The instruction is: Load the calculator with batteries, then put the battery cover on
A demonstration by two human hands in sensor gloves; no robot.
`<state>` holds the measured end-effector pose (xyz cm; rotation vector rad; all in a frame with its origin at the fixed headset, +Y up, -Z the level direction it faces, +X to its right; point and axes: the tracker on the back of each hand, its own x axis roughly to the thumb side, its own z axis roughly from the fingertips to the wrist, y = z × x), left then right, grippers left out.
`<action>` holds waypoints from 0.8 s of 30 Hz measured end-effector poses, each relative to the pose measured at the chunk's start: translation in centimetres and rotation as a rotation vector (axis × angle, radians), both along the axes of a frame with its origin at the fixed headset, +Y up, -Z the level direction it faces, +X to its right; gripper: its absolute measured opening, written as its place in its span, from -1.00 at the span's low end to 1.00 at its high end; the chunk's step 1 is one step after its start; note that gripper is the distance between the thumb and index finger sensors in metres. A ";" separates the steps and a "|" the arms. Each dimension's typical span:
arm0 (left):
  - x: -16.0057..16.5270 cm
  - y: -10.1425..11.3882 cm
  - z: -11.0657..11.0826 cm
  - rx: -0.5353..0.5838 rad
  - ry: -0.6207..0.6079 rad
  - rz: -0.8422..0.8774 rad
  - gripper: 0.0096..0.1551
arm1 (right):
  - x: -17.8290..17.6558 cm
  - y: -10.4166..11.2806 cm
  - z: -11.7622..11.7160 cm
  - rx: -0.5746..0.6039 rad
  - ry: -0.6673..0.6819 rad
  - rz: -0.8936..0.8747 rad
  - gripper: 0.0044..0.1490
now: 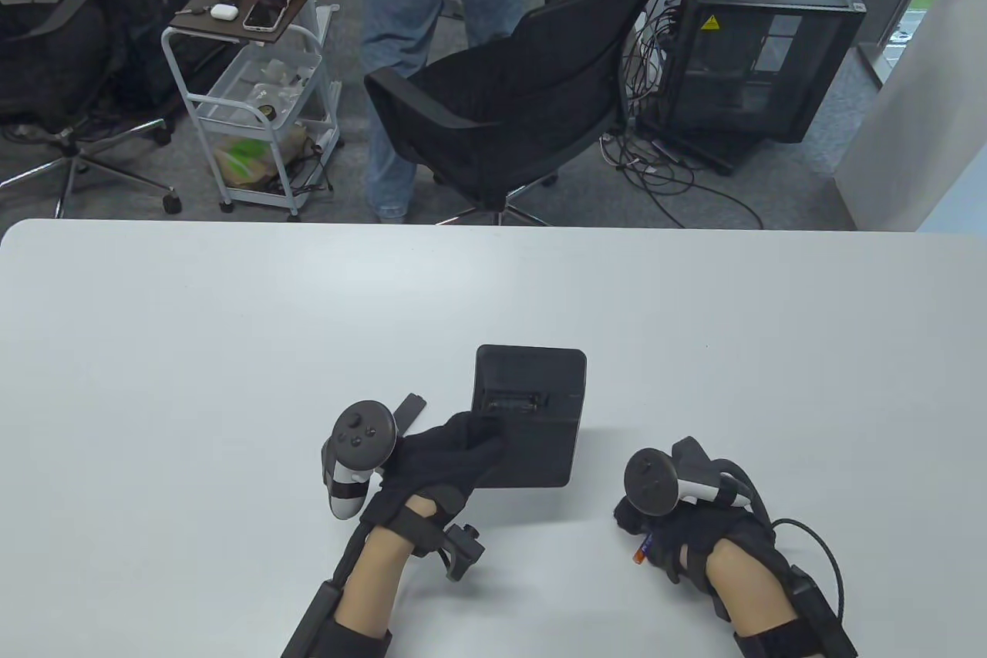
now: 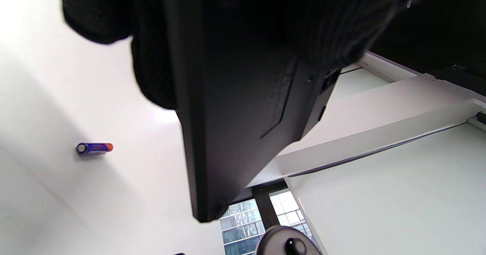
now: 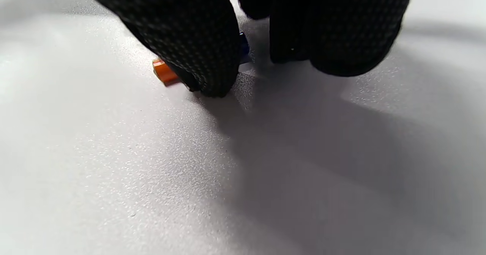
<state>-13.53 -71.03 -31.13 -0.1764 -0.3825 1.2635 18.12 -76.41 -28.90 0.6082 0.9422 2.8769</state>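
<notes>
We find the right hand (image 1: 678, 527) low on the white table (image 1: 231, 349), its gloved fingertips (image 3: 205, 69) closed down around a blue and orange AA battery (image 3: 164, 72); only the orange end shows past the glove, and we cannot tell whether the cell is lifted or lies on the surface. The left hand (image 1: 443, 457) grips the near left corner of the black calculator (image 1: 532, 419), which is turned back-side up and tilted, with its battery bay (image 1: 513, 405) open; something pale lies in the bay, possibly a cell already seated, though the view is too dim to confirm. The battery cover (image 1: 409, 411) lies on the table just beyond the left hand. In our judgement the main risk is a weak pinch: the round cell could roll from under the fingertips and run toward the table edge. A second risk is seating it with polarity reversed, since the glove hides most of its markings. A third is the tilted calculator slipping in the one-corner grip while the cell is pressed home.
</notes>
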 end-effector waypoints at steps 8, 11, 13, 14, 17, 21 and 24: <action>0.5 -0.3 0.0 -0.001 -0.014 -0.031 -0.33 | -0.8 -0.1 -0.3 0.042 0.006 -0.022 -0.34; 0.5 -0.3 0.1 0.000 -0.016 -0.037 -0.33 | -1.0 -0.4 -0.3 0.069 0.027 -0.027 -0.32; 0.6 -0.3 0.1 -0.002 -0.016 -0.035 -0.33 | -0.9 -0.5 -0.5 0.103 0.043 -0.062 -0.31; 0.6 -0.4 0.1 -0.003 -0.015 -0.034 -0.33 | -0.6 -0.5 -0.6 0.105 0.036 -0.075 -0.30; 0.6 -0.4 0.1 -0.009 -0.012 -0.038 -0.34 | 0.6 -0.3 -1.0 0.123 -0.002 -0.208 -0.31; 0.8 -0.6 0.0 -0.025 -0.004 -0.056 -0.33 | 2.4 0.2 -1.4 0.175 -0.069 -0.444 -0.33; 0.9 -0.7 0.1 -0.036 0.001 -0.077 -0.33 | 3.5 1.1 -1.6 0.239 -0.099 -0.566 -0.35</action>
